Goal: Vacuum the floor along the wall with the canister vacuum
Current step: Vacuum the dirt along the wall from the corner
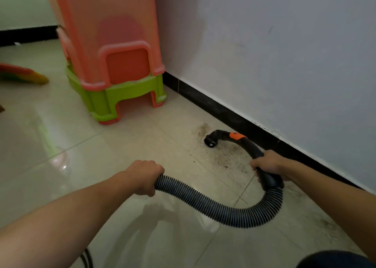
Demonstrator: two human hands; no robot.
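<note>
Gripping the curved handle [252,145] fully in the right hand [266,164]; clutching the ribbed hose [203,198] in the left hand [145,175]. Holding the nozzle [210,141] down on the grit [223,159] just beside the black skirting [223,109]. Likely needing a low, slow sweep along the wall [284,54].

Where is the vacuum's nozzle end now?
In the head view, right of centre: the nozzle end is at the dirt patch, near the black baseboard, ahead of the right hand.
</note>
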